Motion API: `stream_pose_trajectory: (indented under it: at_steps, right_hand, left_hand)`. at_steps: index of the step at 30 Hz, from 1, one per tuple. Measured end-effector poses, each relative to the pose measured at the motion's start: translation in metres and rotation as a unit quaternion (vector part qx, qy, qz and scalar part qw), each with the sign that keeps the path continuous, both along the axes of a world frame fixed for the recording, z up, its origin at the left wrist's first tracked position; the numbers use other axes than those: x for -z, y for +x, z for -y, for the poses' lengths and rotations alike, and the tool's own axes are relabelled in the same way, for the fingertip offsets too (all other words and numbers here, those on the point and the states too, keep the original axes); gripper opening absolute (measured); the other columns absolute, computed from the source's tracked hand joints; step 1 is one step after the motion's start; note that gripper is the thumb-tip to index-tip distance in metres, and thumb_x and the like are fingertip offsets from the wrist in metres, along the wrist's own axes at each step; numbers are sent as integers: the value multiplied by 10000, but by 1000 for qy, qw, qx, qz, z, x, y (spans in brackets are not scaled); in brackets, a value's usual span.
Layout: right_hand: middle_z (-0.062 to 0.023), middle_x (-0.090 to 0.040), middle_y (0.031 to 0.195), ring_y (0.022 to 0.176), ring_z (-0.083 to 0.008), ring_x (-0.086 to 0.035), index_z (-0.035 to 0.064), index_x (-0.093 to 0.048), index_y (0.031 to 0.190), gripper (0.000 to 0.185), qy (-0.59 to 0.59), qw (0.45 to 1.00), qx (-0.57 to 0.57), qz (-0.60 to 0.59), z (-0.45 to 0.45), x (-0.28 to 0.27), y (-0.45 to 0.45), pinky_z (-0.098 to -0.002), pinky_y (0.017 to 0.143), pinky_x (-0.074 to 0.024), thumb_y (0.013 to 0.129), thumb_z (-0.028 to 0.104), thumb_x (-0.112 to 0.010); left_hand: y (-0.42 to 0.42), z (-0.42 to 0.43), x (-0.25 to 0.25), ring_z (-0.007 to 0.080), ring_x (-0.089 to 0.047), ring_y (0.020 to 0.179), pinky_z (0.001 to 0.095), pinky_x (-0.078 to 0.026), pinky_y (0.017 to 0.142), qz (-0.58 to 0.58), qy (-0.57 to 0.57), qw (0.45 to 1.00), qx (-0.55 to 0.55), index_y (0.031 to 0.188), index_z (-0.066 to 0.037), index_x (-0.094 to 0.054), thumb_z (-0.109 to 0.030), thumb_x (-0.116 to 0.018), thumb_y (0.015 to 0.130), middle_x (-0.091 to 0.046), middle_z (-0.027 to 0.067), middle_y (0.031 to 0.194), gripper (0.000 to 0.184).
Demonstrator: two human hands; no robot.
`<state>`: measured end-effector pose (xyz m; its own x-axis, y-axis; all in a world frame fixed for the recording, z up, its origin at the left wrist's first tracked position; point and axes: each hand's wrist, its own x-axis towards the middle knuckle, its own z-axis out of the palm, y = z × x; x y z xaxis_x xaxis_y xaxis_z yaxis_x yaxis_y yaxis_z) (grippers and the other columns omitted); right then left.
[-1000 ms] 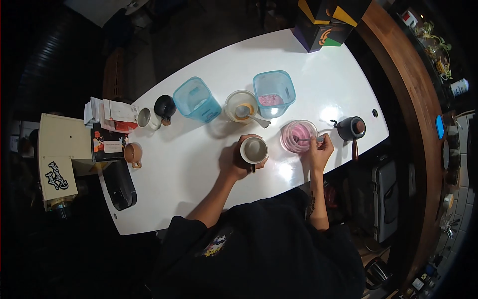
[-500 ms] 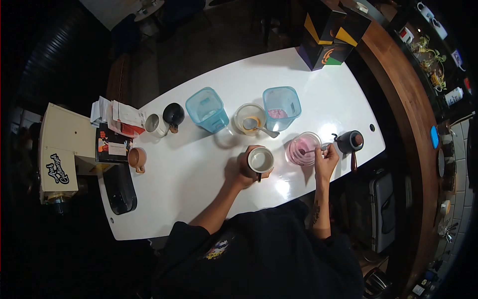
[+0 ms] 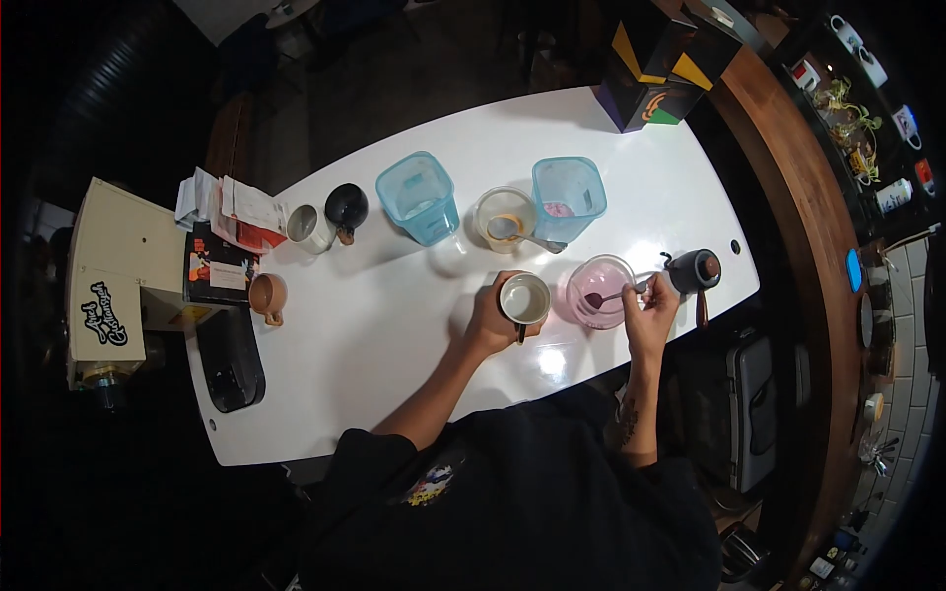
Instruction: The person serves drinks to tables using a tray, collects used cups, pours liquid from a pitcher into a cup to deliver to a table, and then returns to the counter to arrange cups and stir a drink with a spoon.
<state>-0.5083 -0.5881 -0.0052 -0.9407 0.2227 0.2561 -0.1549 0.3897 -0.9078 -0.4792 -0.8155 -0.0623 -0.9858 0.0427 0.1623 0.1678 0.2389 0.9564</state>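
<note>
My left hand [image 3: 490, 325] is wrapped round a dark mug [image 3: 524, 297] with a pale inside, held at the table's near middle. My right hand [image 3: 650, 313] pinches the handle of a spoon [image 3: 610, 296]. The spoon's bowl is over a round clear bowl [image 3: 589, 270] of pink powder or liquid; I cannot tell which. Behind stand a blue see-through container [image 3: 568, 187] with some pink stuff at the bottom, and a clear jar [image 3: 490, 202] with another spoon [image 3: 537, 239] across it. A second blue container [image 3: 415, 197] is to the left.
On the right stands a black kettle-like pot [image 3: 696, 268] with a wooden handle. Leftward are a black cup [image 3: 346, 205], a white mug [image 3: 308, 232], a brown mug [image 3: 266, 295] and a cream machine [image 3: 123, 261]. Dark boxes [image 3: 655, 69] stand at the back right of the white table [image 3: 345, 364].
The spoon in my right hand has shifted slightly left in the bowl, its dark end showing more plainly. My left hand still holds the mug. The whole view has shifted a little.
</note>
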Motion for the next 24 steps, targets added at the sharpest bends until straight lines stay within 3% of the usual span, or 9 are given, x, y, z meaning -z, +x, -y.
stream_pose_trajectory:
  at_steps: [22,24]
  right_hand:
    - [4,-386,613,608,-78,-370,26,-392,650,288,-46,999,4,12,7,-4,19,-250,544,-316,719,25,-672]
    - [54,-301,669,629,-32,-277,79,-371,687,306,-6,999,-18,-39,5,8,18,-206,535,-209,774,29,-660]
  left_hand:
    - [2,-2,1,153,-588,925,311,-481,821,20,2,1000,-2,1100,-40,-507,-174,-843,606,-600,71,1007,613]
    - [2,-2,0,155,-588,945,309,-482,826,-9,3,1000,-2,1101,-50,-521,-159,-841,610,-605,64,1017,596]
